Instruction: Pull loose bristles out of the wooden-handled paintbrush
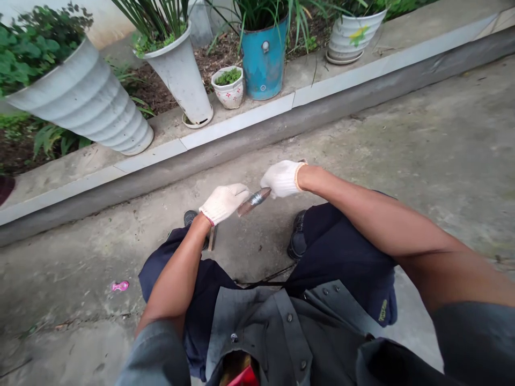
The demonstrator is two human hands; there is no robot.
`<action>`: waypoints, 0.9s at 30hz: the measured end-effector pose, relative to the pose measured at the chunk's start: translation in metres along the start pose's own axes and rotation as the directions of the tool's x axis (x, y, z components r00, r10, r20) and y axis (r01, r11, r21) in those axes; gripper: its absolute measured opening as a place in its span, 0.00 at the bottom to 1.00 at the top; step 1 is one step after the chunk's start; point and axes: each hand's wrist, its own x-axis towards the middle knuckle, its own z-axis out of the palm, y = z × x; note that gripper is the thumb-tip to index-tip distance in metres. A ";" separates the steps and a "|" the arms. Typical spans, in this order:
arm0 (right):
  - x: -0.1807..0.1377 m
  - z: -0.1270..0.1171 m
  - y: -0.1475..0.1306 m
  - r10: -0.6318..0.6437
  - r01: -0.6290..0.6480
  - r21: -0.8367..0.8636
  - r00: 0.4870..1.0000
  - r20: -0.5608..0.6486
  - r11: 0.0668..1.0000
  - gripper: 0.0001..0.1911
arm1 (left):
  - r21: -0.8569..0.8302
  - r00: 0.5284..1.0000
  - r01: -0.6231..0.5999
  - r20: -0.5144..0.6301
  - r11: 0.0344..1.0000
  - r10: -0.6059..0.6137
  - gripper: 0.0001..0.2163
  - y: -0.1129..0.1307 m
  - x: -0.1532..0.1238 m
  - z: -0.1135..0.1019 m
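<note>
A short brown wooden stick [246, 207] with silvery wire [256, 199] wound round it is held between my hands, low above the concrete. My left hand [225, 201], in a white knitted glove, is closed with its fingertips at the stick's left part, beside the windings. My right hand [281, 178], gloved the same way, is closed at the stick's right end. Its fingers hide part of what it grips. A small brown tip shows past the right wrist, roughly in line with the stick. Another narrow wooden piece [212, 238] is partly visible below my left hand, by the shoe.
A low tiled ledge [237, 127] runs across the front. On it stand a large ribbed white pot [100, 102], a tall white pot [181, 75], a small pot [230, 95], a blue bucket [263, 64] and another white pot [354, 35]. A pink object [119, 286] lies on the ground at left.
</note>
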 end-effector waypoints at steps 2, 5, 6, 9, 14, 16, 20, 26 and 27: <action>-0.010 -0.004 0.002 -0.093 0.090 0.077 0.995 0.031 0.993 0.11 | -0.048 1.000 0.017 0.000 0.999 -0.017 0.15 -0.002 0.000 -0.004; -0.028 -0.012 0.009 -0.170 0.171 0.207 0.985 -0.024 0.963 0.09 | -0.172 0.999 0.035 0.015 0.984 -0.033 0.17 -0.006 0.000 -0.005; -0.034 -0.016 0.012 -0.166 0.181 0.258 0.983 -0.078 0.949 0.10 | -0.229 0.999 0.042 0.021 0.973 -0.039 0.17 -0.007 0.001 -0.004; -0.043 -0.026 0.017 -0.058 0.158 0.402 0.967 -0.250 0.902 0.14 | -0.398 0.997 0.082 0.030 0.914 -0.076 0.16 -0.004 0.001 0.000; -0.029 -0.032 0.015 0.297 -0.106 0.444 0.873 -0.387 0.890 0.19 | -0.432 0.997 0.077 0.044 0.898 -0.064 0.18 0.012 -0.004 -0.001; -0.018 -0.028 0.013 0.368 -0.223 0.366 0.843 -0.393 0.903 0.17 | -0.406 0.996 0.086 0.069 0.910 -0.064 0.15 0.016 -0.006 -0.002; -0.004 -0.015 0.002 0.347 -0.333 0.103 0.870 -0.351 0.937 0.16 | -0.246 0.997 0.067 0.046 0.967 -0.057 0.15 0.013 -0.005 -0.002; 0.000 0.000 -0.025 0.256 -0.265 -0.058 0.958 -0.127 0.963 0.18 | -0.021 0.996 0.052 0.077 0.998 -0.050 0.17 0.000 -0.001 -0.003; 0.000 0.001 -0.026 0.224 -0.230 -0.071 0.971 -0.086 0.971 0.18 | -0.009 0.995 0.041 0.087 0.999 -0.040 0.17 -0.002 -0.001 -0.003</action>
